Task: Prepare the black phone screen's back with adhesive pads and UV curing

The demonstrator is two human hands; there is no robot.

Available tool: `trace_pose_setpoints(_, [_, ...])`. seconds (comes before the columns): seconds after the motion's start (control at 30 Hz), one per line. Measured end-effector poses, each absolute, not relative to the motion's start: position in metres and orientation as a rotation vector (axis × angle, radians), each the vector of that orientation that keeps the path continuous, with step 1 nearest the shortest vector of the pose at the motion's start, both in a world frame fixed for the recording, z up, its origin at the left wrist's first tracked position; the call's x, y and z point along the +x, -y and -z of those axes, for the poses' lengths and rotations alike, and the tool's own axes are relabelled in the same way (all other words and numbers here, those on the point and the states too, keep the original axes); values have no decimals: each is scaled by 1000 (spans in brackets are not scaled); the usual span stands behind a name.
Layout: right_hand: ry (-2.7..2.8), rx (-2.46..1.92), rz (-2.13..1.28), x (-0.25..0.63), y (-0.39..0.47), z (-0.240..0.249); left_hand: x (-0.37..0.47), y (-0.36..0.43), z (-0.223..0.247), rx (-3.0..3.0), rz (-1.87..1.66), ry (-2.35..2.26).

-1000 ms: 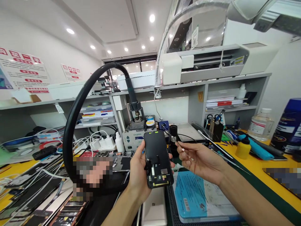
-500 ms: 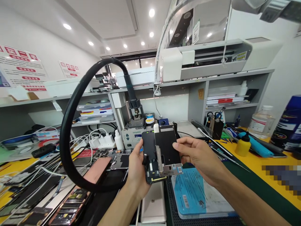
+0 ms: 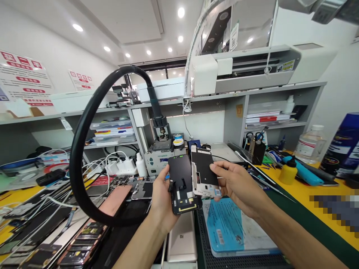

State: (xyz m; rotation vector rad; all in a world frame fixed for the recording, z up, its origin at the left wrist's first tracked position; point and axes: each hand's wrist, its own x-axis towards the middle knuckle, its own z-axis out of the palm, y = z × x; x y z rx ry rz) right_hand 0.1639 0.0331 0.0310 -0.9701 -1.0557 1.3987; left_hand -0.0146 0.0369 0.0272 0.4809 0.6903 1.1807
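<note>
A black phone screen assembly (image 3: 180, 172), its back side with flex cables and yellow strips facing me, rests in my left hand (image 3: 161, 200). The fingers of that hand wrap round its left edge and underside. My right hand (image 3: 231, 181) pinches the right edge of a thin metal shield plate (image 3: 203, 170), covered in black film, with bare metal along its border and small labels at the bottom. The plate is tilted beside the screen assembly, overlapping its right edge in view; whether the two touch I cannot tell. Below lies a gold Mi phone (image 3: 182, 239).
A blue and white plastic case (image 3: 238, 228) lies on a dark mat. A thick black hose (image 3: 77, 149) loops at left from a grey station (image 3: 157, 160). Phone parts (image 3: 92, 235) crowd the left side. A yellow bottle (image 3: 288, 170) and a clear bottle (image 3: 311, 144) stand at right.
The metal plate has moved right and tilted, uncovering more of the screen assembly's back, including a flex cable. My left hand keeps its hold.
</note>
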Motion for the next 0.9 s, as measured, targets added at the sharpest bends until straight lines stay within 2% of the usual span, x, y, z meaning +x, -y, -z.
trace_pose_setpoints(0.43, [945,-841,-1537,164,-32,-43,-24,-43,-20,457,-1037,-516])
trace_pose_setpoints(0.77, [818,-1013,-1308,166,-36,-41,-31,-46,-29,500,-839,-430])
trace_pose_setpoints(0.9, [798,-1022,-1292,165,-35,-45,-28,-41,-30,587,-873,-451])
